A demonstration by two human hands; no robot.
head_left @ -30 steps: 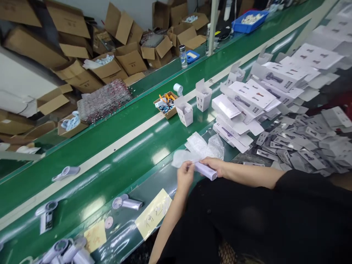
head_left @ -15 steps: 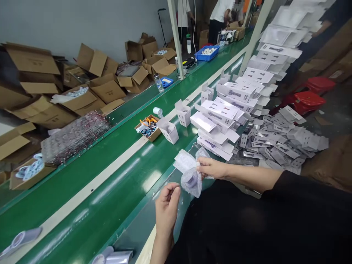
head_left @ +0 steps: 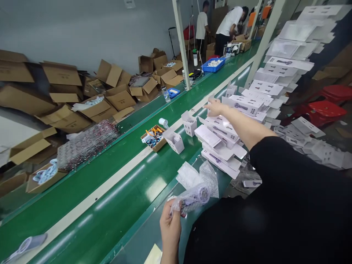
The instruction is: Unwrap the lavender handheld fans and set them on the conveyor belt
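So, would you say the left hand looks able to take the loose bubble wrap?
Probably not freely: the left hand holds the wrapped device, though the bubble wrap lies close by.

Left hand (head_left: 170, 223) holds plastic-wrapped purple device (head_left: 193, 199); right hand (head_left: 216, 108) outstretched near stacked white boxes (head_left: 209, 135).

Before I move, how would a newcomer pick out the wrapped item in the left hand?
Find the long green conveyor, then the loose bubble wrap at its near edge. Just below that, the left hand grips a pale purple device by one end. Clear plastic around it sets it apart from the bare purple device at the picture's lower left.
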